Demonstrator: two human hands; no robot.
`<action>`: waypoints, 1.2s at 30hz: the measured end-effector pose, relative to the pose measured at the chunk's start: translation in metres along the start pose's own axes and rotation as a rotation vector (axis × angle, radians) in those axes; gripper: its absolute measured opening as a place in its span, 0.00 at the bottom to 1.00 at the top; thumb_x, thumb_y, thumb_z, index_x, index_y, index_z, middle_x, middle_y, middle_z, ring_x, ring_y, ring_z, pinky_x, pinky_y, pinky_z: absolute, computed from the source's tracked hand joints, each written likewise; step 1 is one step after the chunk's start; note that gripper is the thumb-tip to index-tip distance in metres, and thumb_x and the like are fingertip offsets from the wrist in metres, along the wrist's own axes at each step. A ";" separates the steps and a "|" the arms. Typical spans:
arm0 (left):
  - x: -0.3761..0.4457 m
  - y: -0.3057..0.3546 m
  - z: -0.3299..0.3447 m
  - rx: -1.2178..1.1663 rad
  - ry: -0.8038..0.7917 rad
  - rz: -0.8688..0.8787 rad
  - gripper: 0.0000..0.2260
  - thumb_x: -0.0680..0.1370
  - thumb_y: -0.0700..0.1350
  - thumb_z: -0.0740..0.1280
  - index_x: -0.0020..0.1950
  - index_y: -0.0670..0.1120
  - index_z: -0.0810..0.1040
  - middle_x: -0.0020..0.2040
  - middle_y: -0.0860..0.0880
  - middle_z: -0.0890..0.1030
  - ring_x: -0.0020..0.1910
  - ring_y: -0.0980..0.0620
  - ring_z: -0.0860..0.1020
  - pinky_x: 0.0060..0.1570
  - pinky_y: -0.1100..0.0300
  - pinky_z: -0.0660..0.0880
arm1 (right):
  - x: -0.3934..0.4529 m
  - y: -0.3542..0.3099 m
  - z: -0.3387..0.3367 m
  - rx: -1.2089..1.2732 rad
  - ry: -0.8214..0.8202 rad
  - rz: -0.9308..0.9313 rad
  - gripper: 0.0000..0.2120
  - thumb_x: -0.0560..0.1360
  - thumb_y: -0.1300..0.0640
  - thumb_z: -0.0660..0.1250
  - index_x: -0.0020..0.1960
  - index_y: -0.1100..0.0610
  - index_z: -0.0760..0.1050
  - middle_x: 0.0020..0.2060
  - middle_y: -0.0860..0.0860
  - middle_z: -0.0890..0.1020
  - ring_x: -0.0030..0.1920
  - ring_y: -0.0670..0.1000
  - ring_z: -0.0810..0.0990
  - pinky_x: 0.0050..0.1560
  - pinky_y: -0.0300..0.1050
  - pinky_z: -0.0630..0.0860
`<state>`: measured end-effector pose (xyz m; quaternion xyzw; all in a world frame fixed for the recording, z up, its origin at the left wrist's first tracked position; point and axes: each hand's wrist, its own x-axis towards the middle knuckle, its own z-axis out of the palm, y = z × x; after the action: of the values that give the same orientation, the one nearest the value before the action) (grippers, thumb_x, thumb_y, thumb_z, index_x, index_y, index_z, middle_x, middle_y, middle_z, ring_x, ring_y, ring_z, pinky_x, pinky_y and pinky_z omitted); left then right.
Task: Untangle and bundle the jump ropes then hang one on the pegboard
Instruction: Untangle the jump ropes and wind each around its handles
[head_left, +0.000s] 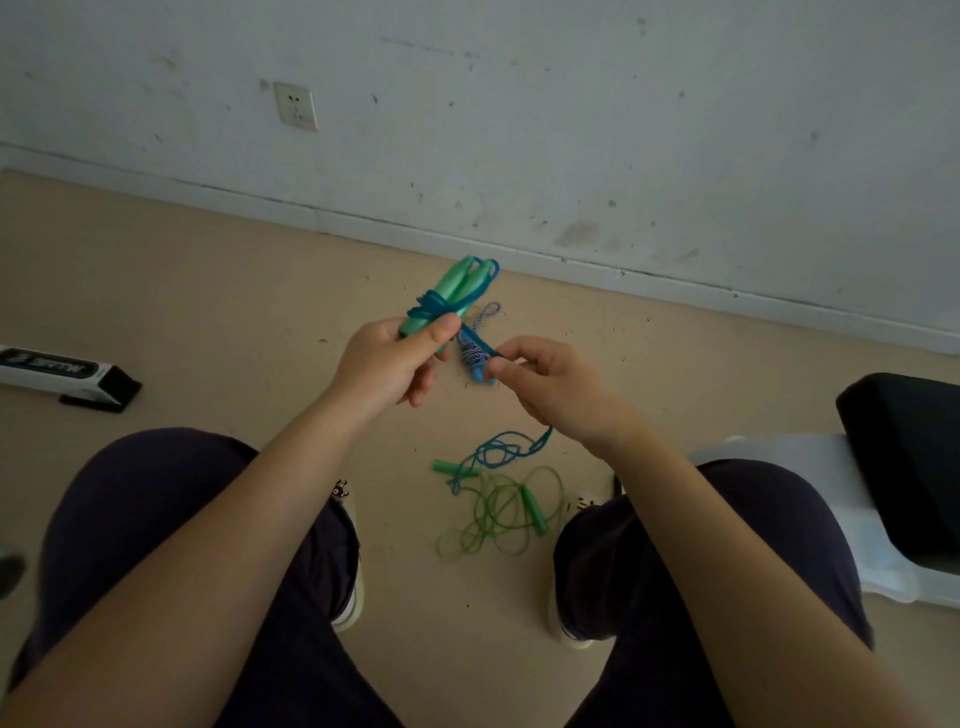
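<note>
My left hand grips a pair of mint-green jump rope handles held together, with blue cord wound around them. My right hand pinches the free end of that blue cord beside the handles. A blue-and-white braided rope lies on the floor behind my fingers. On the floor between my feet lies a tangle: a green jump rope with green handles and a loose blue cord. No pegboard is in view.
A white and black box lies on the floor at the left. At the right stands a black cushion on white plastic sheeting. A white wall with a socket runs behind. My knees fill the lower frame.
</note>
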<state>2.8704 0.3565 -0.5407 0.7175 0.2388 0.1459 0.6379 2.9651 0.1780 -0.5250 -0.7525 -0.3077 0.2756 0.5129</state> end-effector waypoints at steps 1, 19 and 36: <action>0.000 -0.002 0.001 0.033 0.009 0.006 0.22 0.75 0.61 0.70 0.41 0.41 0.80 0.24 0.50 0.76 0.21 0.53 0.71 0.23 0.65 0.66 | 0.000 -0.001 0.002 -0.050 0.009 -0.022 0.08 0.81 0.57 0.65 0.46 0.60 0.78 0.21 0.41 0.65 0.23 0.41 0.62 0.27 0.34 0.59; -0.003 0.000 0.006 0.559 -0.741 -0.067 0.20 0.66 0.71 0.71 0.35 0.54 0.81 0.24 0.55 0.72 0.25 0.56 0.70 0.28 0.66 0.69 | -0.003 -0.008 -0.009 -0.377 0.034 -0.274 0.07 0.73 0.57 0.74 0.40 0.59 0.81 0.37 0.53 0.78 0.37 0.50 0.75 0.41 0.43 0.71; -0.010 0.001 0.002 0.382 -0.666 0.008 0.20 0.70 0.66 0.70 0.36 0.50 0.80 0.23 0.52 0.74 0.24 0.54 0.72 0.34 0.64 0.72 | 0.000 -0.002 -0.008 0.041 -0.139 0.027 0.14 0.76 0.45 0.68 0.45 0.57 0.77 0.36 0.54 0.77 0.35 0.50 0.75 0.37 0.46 0.72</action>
<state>2.8629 0.3495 -0.5392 0.8326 0.0385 -0.1396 0.5346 2.9707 0.1731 -0.5207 -0.7250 -0.3268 0.3403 0.5018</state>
